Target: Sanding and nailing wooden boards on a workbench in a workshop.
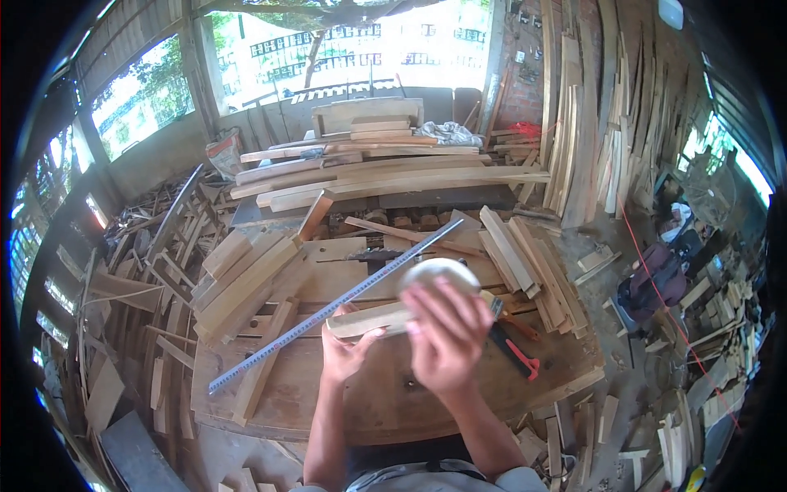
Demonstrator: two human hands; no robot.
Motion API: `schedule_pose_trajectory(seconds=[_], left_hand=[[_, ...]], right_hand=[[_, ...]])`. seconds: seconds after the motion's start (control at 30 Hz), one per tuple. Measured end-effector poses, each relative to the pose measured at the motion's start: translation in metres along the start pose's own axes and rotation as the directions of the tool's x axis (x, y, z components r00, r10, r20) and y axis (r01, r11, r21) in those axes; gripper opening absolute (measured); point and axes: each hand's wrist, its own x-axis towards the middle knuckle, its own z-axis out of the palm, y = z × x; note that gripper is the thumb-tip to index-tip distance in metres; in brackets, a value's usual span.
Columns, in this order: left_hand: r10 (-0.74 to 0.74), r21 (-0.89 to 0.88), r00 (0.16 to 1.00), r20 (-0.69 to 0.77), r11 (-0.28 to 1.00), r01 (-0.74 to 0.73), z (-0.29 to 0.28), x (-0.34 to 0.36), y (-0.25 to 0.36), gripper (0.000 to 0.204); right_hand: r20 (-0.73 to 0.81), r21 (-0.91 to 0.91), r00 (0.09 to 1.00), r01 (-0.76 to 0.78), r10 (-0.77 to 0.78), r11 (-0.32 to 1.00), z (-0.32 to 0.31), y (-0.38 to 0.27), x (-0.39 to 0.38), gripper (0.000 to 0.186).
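My left hand (344,353) grips the left end of a short light wooden piece (361,322) above the workbench (303,385). My right hand (443,336) holds a round pale object (434,271), blurred, over the right part of that piece; I cannot make out exactly what it is. A long metal ruler (287,336) lies diagonally to the left of my hands. A black tool with red end (516,357) and a wooden-handled tool (520,324) lie right of my right hand.
Stacked boards lie at the bench's left (238,287) and right (533,271). Long planks (393,180) are piled beyond it. Boards lean on the brick wall at back right. Offcuts cover the floor on both sides, and a red cord (648,266) runs down the right.
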Motion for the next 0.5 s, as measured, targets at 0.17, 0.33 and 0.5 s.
schedule_pose_trajectory(seconds=[0.17,0.33,0.5], left_hand=[[0.067,-0.117,0.998,0.004,0.991,-0.066,0.017,0.003,0.005,0.038],[-0.065,0.012,0.995,0.08,0.998,0.064,0.002,0.005,0.011,0.025],[-0.09,-0.002,0.994,0.059,0.996,0.091,0.019,0.003,0.012,0.024]], right_hand=[[0.031,0.031,0.999,-0.026,0.025,0.999,0.011,-0.026,-0.008,0.036],[0.056,0.097,0.998,0.025,-0.031,0.995,0.003,-0.013,0.008,0.028],[-0.026,0.003,0.996,-0.08,0.08,0.997,0.004,-0.004,0.01,0.034]])
